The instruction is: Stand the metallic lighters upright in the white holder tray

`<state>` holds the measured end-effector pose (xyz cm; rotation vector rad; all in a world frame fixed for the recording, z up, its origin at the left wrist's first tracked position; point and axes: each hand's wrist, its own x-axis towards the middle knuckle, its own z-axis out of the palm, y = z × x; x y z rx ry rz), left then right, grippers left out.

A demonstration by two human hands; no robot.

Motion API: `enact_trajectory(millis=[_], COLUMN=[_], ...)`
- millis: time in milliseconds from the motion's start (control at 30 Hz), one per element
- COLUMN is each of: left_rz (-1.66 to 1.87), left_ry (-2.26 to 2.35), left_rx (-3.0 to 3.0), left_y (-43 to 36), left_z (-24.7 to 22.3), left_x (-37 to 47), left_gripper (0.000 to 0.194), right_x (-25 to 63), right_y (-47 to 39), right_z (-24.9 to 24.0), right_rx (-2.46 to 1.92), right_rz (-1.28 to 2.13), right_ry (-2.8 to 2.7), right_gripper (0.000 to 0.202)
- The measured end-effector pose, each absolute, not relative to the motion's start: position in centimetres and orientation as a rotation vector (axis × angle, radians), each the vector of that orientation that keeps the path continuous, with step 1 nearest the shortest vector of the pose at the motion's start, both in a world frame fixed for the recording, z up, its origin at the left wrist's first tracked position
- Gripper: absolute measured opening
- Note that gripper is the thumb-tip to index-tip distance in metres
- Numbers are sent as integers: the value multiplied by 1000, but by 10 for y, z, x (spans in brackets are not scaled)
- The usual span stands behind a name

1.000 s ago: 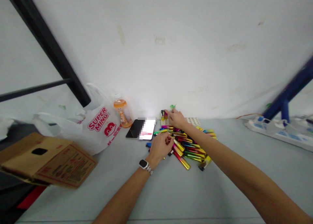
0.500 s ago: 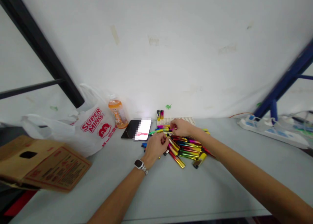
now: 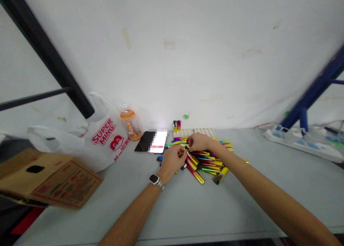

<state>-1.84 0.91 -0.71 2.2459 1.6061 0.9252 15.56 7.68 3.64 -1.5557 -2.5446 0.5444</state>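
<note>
A heap of shiny, metallic-coloured cigarette lighters (image 3: 211, 163) lies on the grey table. My left hand (image 3: 173, 159), with a watch on its wrist, is over the heap's left side, its fingers pinched together. Just beyond and to the right, my right hand (image 3: 200, 142) is closed too, its fingertips pointing down close to those of my left. Whatever the fingers of either hand hold is hidden or too small to make out. Behind the hands is a white tray (image 3: 205, 132) with a grid of holes; two lighters (image 3: 177, 126) stand upright at its left end.
Left of the heap lies a tablet (image 3: 143, 142) with a partly blurred screen. An orange drink bottle (image 3: 130, 123), a white plastic bag (image 3: 99, 149) and a cardboard box (image 3: 64, 183) stand farther left. A power strip (image 3: 301, 145) lies at the right by a blue post (image 3: 317, 90).
My right hand has shifted slightly down towards my left hand, and their fingertips are closer. The whole view has moved a little. The heap looks much the same.
</note>
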Motion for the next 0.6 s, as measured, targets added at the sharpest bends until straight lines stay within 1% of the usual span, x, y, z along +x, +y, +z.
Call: enact_trajectory(millis=[100, 267, 367, 500, 600], left_rz=[922, 935, 944, 941, 923], left_ry=[1606, 1603, 1615, 1620, 1619], left_rx=[2242, 2241, 2253, 2259, 2251], left_y=[9, 8, 8, 8, 9], left_z=[-6, -5, -4, -4, -5], left_x=[-18, -18, -18, -17, -16], left_gripper=[25, 25, 24, 25, 26], right_x=[160, 170, 171, 162, 155], right_y=[79, 77, 68, 47, 31], right_z=[32, 30, 34, 33, 27], right_rx=[-1509, -1131, -987, -828, -788], right_rz=[565, 743, 858, 1163, 1371], right_ry=[-2472, -2124, -1843, -1408, -1132], right_gripper=[18, 16, 22, 31, 39])
